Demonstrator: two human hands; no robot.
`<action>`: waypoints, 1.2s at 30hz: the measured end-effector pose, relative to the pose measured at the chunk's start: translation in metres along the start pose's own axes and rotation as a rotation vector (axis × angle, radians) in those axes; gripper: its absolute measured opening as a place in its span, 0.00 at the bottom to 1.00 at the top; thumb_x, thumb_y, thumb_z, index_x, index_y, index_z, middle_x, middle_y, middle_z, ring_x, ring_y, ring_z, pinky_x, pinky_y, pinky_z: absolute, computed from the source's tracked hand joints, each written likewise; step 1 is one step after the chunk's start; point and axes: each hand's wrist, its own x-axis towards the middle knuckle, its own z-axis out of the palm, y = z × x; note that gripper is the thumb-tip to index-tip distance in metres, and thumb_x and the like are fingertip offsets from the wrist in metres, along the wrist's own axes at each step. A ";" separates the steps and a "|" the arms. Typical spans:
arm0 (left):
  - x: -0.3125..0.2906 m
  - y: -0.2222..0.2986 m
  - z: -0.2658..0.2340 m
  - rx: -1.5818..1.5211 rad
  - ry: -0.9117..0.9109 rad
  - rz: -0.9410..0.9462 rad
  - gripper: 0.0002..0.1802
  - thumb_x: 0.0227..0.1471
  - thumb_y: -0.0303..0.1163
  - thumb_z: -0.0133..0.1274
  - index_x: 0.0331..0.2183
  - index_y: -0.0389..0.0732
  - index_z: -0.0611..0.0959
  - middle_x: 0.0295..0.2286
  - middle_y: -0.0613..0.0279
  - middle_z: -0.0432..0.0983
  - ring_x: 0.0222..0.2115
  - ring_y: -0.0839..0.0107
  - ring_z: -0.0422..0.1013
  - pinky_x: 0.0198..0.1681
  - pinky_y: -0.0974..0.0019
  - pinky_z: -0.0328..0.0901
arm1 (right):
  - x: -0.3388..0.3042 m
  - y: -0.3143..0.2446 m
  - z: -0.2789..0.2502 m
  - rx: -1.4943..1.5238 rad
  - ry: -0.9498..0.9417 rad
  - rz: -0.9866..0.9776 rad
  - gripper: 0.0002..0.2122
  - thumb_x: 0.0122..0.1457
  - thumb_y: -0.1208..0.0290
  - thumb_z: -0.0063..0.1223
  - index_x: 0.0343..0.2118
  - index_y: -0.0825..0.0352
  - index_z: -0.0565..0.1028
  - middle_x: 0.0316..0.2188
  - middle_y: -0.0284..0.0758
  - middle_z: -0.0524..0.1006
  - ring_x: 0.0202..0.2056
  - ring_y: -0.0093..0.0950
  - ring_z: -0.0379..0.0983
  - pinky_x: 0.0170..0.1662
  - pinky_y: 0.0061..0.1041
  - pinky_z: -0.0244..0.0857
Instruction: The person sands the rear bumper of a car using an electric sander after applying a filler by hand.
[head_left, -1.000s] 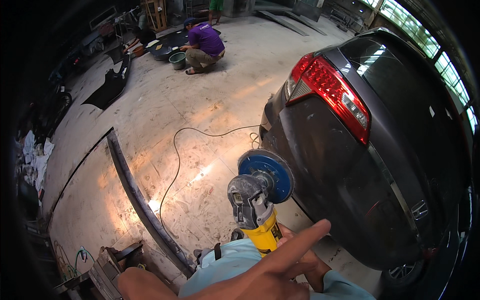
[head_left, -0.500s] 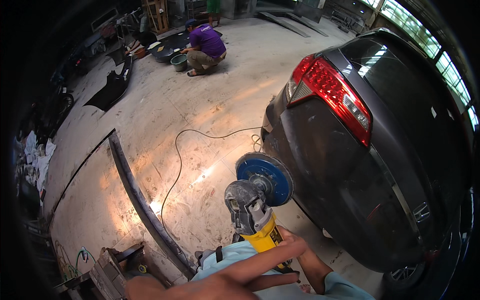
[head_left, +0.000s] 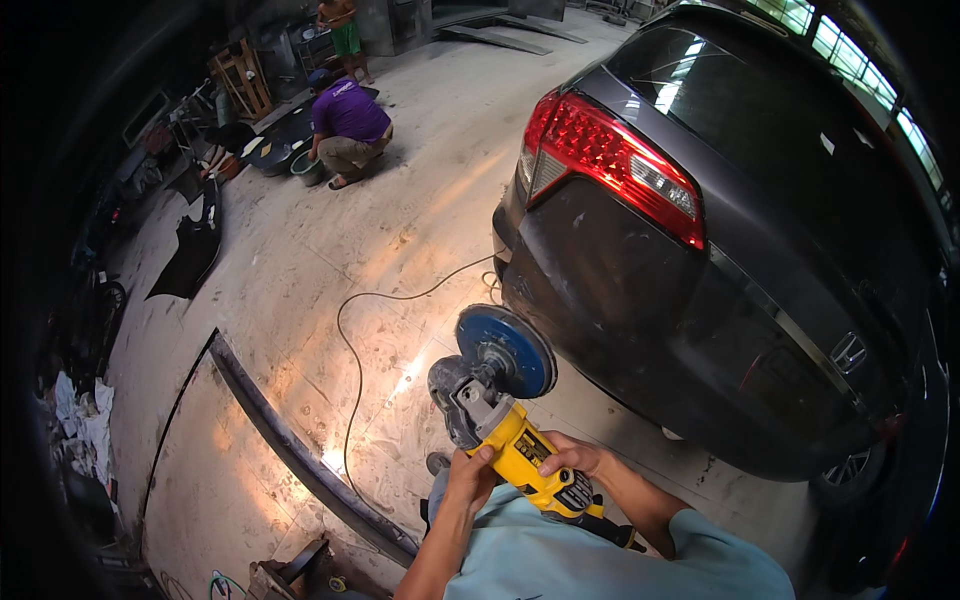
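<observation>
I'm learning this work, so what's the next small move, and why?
Perhaps ease the power tool rightward, toward the car: the left hand and right hand both grip it, while its blue disc appears mostly against the floor, beside the bumper.

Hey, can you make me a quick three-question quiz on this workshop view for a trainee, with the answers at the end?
1. True or false: the left hand and right hand both hold the yellow power tool.
2. Multiple choice: where is the dark car relative to the tool's blue disc?
A. To the person's left
B. To the person's right
C. Out of view
3. Fill in the blank: the crouching person wears a ____ shirt.

Key: 1. True. 2. B. 3. Purple.
</observation>
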 end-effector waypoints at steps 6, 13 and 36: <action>0.027 -0.001 -0.019 -0.431 0.040 -0.069 0.45 0.35 0.50 0.65 0.51 0.37 0.67 0.47 0.55 0.68 0.48 0.59 0.65 0.54 0.54 0.59 | -0.008 -0.017 0.006 -0.704 0.301 0.290 0.36 0.47 0.56 0.60 0.56 0.67 0.58 0.47 0.41 0.70 0.47 0.32 0.68 0.49 0.26 0.62; 0.104 0.053 -0.037 -0.494 0.038 0.037 0.44 0.38 0.49 0.64 0.52 0.37 0.66 0.49 0.57 0.66 0.50 0.60 0.63 0.56 0.53 0.57 | -0.001 -0.036 0.044 -1.621 0.910 0.021 0.46 0.40 0.65 0.62 0.62 0.64 0.46 0.54 0.40 0.62 0.42 0.38 0.70 0.41 0.34 0.69; 0.205 0.083 0.031 -0.281 -0.304 -0.280 0.44 0.39 0.51 0.62 0.52 0.34 0.65 0.48 0.51 0.67 0.49 0.57 0.66 0.51 0.53 0.64 | -0.045 -0.078 -0.003 -1.596 1.250 -0.045 0.31 0.36 0.67 0.64 0.46 0.69 0.66 0.35 0.38 0.71 0.36 0.39 0.72 0.36 0.34 0.67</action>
